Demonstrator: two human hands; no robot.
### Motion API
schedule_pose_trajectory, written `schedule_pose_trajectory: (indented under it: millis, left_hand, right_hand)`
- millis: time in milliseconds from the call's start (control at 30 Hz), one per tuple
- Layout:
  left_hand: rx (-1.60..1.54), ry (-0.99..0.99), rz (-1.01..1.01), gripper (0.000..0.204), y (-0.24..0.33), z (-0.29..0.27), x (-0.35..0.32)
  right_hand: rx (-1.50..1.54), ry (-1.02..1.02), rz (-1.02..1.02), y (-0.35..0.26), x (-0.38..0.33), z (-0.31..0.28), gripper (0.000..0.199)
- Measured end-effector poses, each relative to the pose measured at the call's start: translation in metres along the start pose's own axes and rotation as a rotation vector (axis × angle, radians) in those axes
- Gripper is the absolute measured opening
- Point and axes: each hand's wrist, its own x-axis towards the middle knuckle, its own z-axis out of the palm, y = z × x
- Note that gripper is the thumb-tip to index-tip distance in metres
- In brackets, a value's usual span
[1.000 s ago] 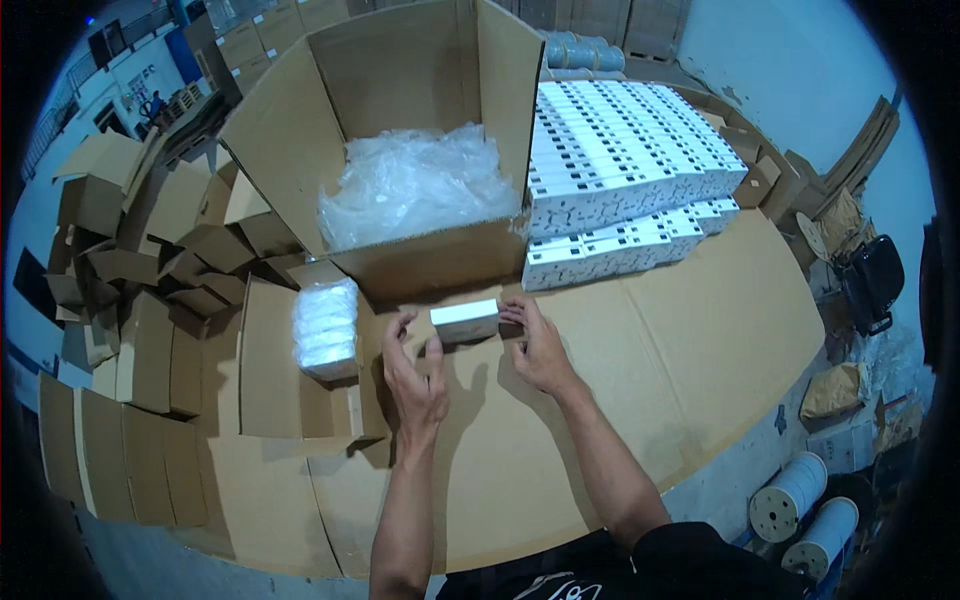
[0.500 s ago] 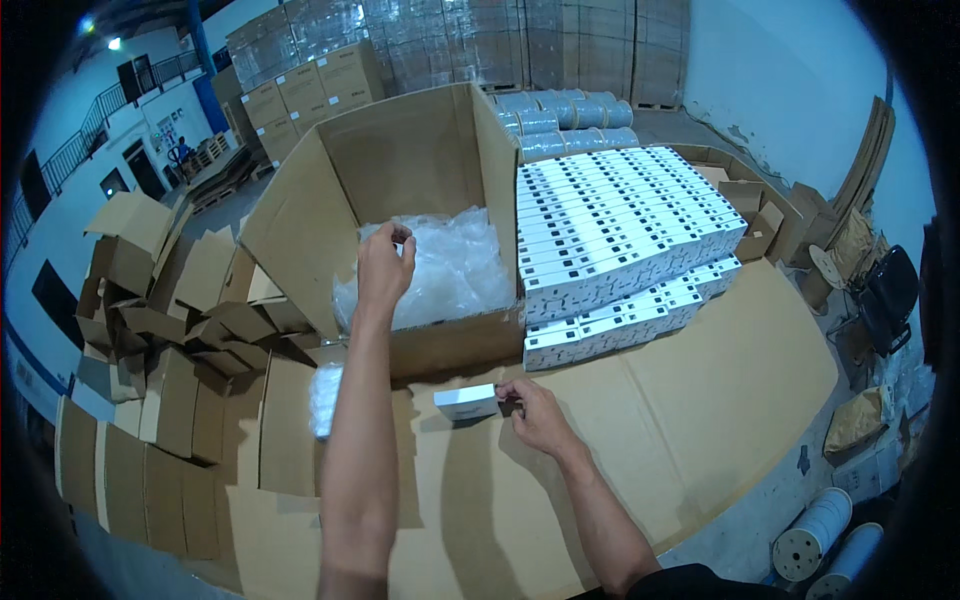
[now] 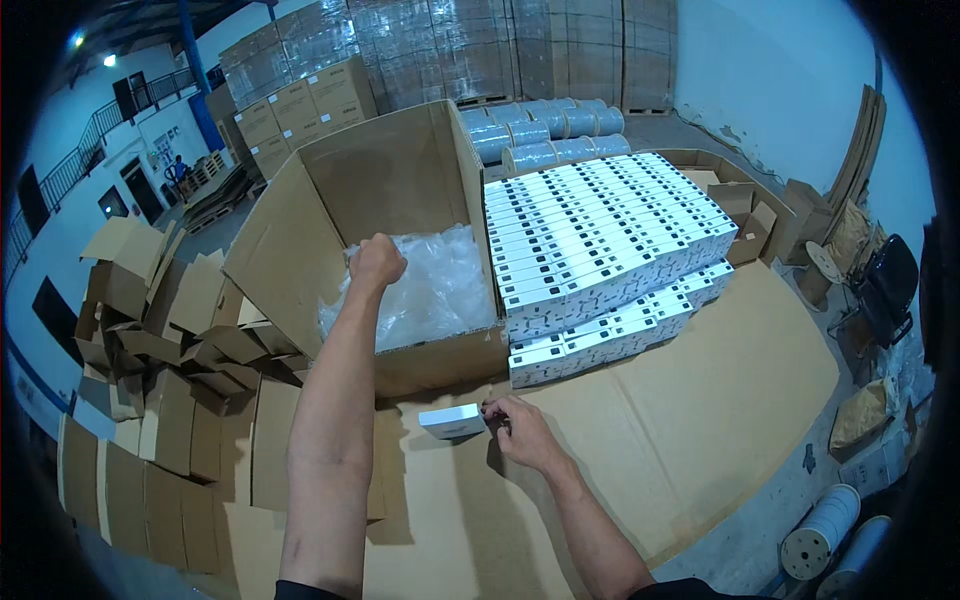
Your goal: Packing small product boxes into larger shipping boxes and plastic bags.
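Note:
A large open cardboard carton (image 3: 440,365) stands ahead of me, filled with clear plastic bags (image 3: 430,275). Over the far left part of these bags is my left hand (image 3: 378,262), its fingers curled into a fist. Whatever it grips, if anything, is hidden behind the knuckles. Below the carton, my right hand (image 3: 522,432) pinches the right end of a small white box (image 3: 451,422), just above the cardboard surface. To the right, many white boxes (image 3: 610,235) with small dark squares are stacked in close rows, two layers showing at the front.
Opened brown cartons (image 3: 170,410) crowd the left side. A brown cardboard sheet (image 3: 640,440) covers the work surface. Wrapped reels (image 3: 545,130) lie behind the stack, and more reels (image 3: 820,535) sit at the lower right. A black chair (image 3: 888,290) stands at the right.
My left hand has turned, with its fingers now hidden from view. My right hand still holds the white box. The whole view has shifted slightly.

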Motion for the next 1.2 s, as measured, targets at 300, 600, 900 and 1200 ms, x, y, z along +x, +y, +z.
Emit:
schedule_pose_trajectory:
  millis: [300, 600, 900, 1200]
  left_hand:
    - [-0.442, 0.440, 0.146, 0.023, -0.006, -0.025, -0.015]
    - [-1.004, 0.641, 0.168, 0.042, 0.013, -0.080, -0.124]
    - [-1.364, 0.411, 0.145, 0.042, 0.000, -0.031, -0.309]
    - [-1.472, -0.047, -0.031, 0.029, -0.020, 0.078, -0.382]
  right_hand:
    - [0.023, 0.008, -0.026, 0.011, -0.001, 0.002, 0.027]
    - [0.087, -0.008, -0.023, 0.017, 0.000, 0.004, 0.031]
    - [0.228, 0.142, 0.054, 0.025, -0.018, 0.000, 0.016]
    - [0.788, -0.003, 0.173, -0.002, -0.056, -0.018, 0.020]
